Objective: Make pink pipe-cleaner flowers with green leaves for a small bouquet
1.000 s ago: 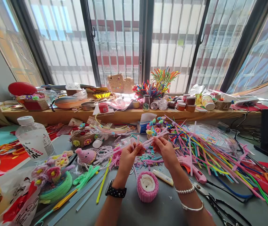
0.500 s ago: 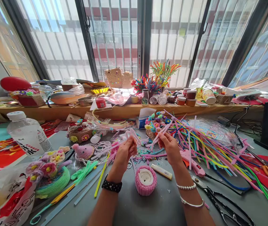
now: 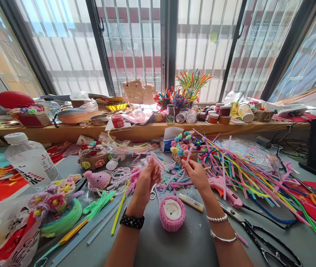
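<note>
Both my hands are raised over the grey table (image 3: 174, 248), each pinching pale pink pipe cleaners (image 3: 158, 162). My left hand (image 3: 146, 180), with a black watch on the wrist, is closed around a looped bend of them. My right hand (image 3: 195, 174), with bead and metal bracelets, pinches the other ends, which slant up toward a small basket of tiny flowers (image 3: 184, 148). Just below my hands stands a pink wrapped cup with a white inside (image 3: 172, 213).
A big heap of coloured pipe cleaners (image 3: 243, 170) spreads right. A pink glue gun (image 3: 224, 187), glue stick (image 3: 191, 202) and black scissors (image 3: 260, 241) lie near my right arm. A water bottle (image 3: 30, 159), green flower basket (image 3: 60, 213) and pink knitted animal (image 3: 98, 180) sit left.
My hands have drawn apart and then lowered a little, and the pink pipe cleaners have been bent into a loop at my left hand. The camera tilted slightly.
</note>
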Demonstrator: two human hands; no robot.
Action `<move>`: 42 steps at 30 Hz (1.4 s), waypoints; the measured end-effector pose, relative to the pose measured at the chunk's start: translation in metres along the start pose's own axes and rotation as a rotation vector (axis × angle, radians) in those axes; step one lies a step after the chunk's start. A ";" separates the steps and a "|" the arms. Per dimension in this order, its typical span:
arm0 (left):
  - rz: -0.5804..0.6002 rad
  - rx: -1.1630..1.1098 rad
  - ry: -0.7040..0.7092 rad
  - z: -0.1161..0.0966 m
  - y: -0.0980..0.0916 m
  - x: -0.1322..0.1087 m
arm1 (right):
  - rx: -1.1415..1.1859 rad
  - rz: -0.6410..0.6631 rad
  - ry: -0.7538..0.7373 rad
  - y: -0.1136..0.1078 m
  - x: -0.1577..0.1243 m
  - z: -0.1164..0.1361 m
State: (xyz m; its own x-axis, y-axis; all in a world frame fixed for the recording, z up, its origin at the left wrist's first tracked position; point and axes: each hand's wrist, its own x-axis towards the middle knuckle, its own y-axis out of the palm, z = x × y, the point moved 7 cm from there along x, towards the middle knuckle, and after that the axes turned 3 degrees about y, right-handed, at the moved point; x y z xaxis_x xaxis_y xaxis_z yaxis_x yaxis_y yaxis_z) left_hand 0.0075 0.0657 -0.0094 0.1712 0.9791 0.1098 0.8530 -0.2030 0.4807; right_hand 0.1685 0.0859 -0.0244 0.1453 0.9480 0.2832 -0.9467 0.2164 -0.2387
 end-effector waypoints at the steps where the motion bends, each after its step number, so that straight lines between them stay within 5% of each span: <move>1: 0.003 -0.011 -0.009 0.000 0.001 0.000 | -0.034 -0.045 -0.019 -0.004 -0.001 0.003; 5: 0.020 0.018 0.014 -0.001 0.003 0.001 | 0.002 -0.200 -0.138 -0.018 -0.009 0.023; 11: -0.010 0.622 0.346 -0.016 0.006 -0.002 | 0.431 0.045 -0.082 0.000 -0.012 0.025; 17: 0.022 0.996 0.552 -0.020 0.017 -0.008 | 0.290 0.130 -0.040 0.008 -0.016 0.028; 22: 0.084 1.167 0.571 -0.012 0.022 -0.008 | 0.215 0.196 -0.054 0.014 -0.019 0.034; 31: 0.003 0.772 0.366 -0.019 0.009 -0.006 | 0.090 0.247 -0.053 0.018 -0.019 0.034; 35: 0.073 0.651 0.221 -0.010 0.011 -0.005 | 0.235 0.291 0.000 0.019 -0.020 0.032; 42: -0.074 0.410 0.120 0.001 0.008 -0.006 | 0.499 0.412 0.050 0.024 -0.024 0.033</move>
State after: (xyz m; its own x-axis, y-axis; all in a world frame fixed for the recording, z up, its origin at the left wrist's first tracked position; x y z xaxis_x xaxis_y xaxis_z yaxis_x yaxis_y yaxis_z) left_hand 0.0140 0.0586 -0.0070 0.0640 0.9777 0.2001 0.9903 -0.0871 0.1085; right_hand 0.1325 0.0606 -0.0064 -0.2562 0.9426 0.2143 -0.9459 -0.2901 0.1452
